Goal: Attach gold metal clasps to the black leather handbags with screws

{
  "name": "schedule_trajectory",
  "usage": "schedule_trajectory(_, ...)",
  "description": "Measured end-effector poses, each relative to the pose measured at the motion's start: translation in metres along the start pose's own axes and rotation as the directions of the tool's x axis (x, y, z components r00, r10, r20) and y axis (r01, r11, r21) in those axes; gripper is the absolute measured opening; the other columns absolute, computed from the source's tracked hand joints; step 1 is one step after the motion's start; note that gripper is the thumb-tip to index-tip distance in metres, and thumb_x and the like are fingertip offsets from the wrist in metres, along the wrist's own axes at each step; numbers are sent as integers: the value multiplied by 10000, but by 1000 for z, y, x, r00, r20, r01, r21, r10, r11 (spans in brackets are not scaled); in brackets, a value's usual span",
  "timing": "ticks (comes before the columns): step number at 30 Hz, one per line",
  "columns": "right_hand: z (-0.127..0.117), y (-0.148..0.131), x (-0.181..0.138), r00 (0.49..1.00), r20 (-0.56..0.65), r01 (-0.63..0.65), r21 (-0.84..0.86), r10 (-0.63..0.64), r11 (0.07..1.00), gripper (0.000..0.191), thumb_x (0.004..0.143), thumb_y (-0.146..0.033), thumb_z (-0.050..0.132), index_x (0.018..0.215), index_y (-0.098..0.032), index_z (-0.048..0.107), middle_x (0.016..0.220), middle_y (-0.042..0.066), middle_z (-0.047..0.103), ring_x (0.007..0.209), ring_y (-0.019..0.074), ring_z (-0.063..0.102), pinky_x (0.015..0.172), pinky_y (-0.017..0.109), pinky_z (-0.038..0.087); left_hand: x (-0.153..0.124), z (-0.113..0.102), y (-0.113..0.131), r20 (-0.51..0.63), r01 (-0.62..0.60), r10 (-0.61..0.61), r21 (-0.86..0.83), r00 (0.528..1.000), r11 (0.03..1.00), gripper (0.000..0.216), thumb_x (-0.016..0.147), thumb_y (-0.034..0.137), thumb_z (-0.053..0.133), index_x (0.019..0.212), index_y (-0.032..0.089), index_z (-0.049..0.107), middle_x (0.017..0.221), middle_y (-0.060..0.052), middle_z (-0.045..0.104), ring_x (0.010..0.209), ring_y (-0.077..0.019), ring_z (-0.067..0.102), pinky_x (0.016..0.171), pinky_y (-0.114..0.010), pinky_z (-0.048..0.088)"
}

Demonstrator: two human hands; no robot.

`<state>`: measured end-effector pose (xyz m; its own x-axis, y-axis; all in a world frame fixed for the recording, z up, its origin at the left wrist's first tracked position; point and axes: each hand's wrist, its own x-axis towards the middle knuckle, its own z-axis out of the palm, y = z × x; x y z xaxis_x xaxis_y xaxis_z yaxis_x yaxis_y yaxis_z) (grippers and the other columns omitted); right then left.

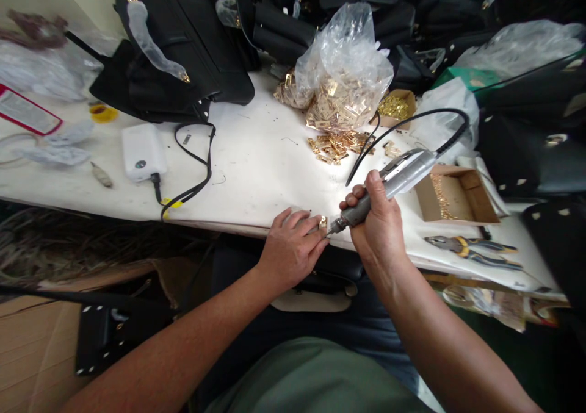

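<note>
Gripping a grey cylindrical electric screwdriver [409, 172] in curled right fingers [376, 187]; resting left fingers [298, 219], slightly parted, with hold unclear, beside a small gold metal fitting [323, 221].

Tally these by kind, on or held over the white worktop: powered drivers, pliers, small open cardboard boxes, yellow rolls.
Powered driver, in the right hand: 1
Pliers: 1
Small open cardboard boxes: 2
Yellow roll: 1
Total: 5

Two hands [293, 249] are at six and three o'clock, one screwdriver [405, 175] at three, one pair of pliers [459, 245] past three, two small boxes [467, 196] at two and three, one white power unit [143, 150] past nine.
</note>
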<state>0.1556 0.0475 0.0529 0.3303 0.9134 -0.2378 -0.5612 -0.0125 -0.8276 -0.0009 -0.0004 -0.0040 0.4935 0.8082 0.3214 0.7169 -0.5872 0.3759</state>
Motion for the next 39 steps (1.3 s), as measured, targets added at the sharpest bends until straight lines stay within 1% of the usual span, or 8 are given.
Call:
schedule_trajectory(9, 1, -1, -3, 999, 30, 32, -42, -30, 999, 413, 754, -483, 860, 796, -209, 553, 670, -76, 525, 538, 82, 538, 516, 204, 494, 0, 0, 0, -8, -1, 1, 0, 1000, 1000, 231, 1005, 325, 577, 1168, 252, 722, 1301, -11, 711, 1227, -287, 584, 1103, -542, 423)
schedule_trajectory(16, 5, -4, -11, 994, 77, 86, -68, -80, 994, 383, 776, -422, 847, 736, -201, 537, 642, -69, 521, 523, 90, 522, 549, 237, 519, 0, -1, 1, -8, -1, 1, -8, 1000, 1000, 234, 996, 334, 591, 1167, 258, 732, 1301, -26, 711, 1221, -285, 588, 1094, -537, 430)
schedule_trajectory(19, 6, -6, -13, 991, 91, 105, -89, -97, 990, 372, 795, -423, 827, 717, -202, 539, 629, -64, 520, 516, 93, 516, 539, 242, 512, 1, -2, 1, -6, 2, -2, -11, 1000, 1000, 238, 995, 338, 593, 1171, 259, 732, 1302, -30, 711, 1225, -283, 586, 1094, -535, 430)
schedule_trajectory(25, 8, -5, -15, 991, 74, 120, -136, -110, 983, 389, 791, -443, 822, 691, -206, 530, 597, -62, 517, 497, 98, 515, 506, 241, 481, 0, -2, 0, -13, 1, -1, -12, 1000, 1000, 234, 993, 333, 598, 1171, 263, 733, 1306, -38, 709, 1223, -280, 585, 1094, -532, 425)
schedule_trajectory(30, 6, -1, -15, 987, 83, 152, -159, -141, 975, 354, 817, -426, 805, 699, -200, 559, 592, -51, 531, 504, 102, 516, 502, 241, 467, -1, -1, -1, -3, 1, -1, -3, 1000, 1000, 240, 1001, 331, 586, 1187, 267, 724, 1318, -30, 703, 1236, -279, 577, 1108, -528, 410)
schedule_trajectory(39, 8, -3, -15, 990, 68, 135, -131, -127, 982, 390, 791, -444, 819, 700, -211, 520, 601, -65, 507, 499, 99, 509, 524, 253, 487, -1, 1, -2, -19, -7, 7, 4, 1000, 1000, 232, 995, 337, 606, 1180, 266, 726, 1313, -13, 711, 1221, -282, 592, 1096, -533, 423)
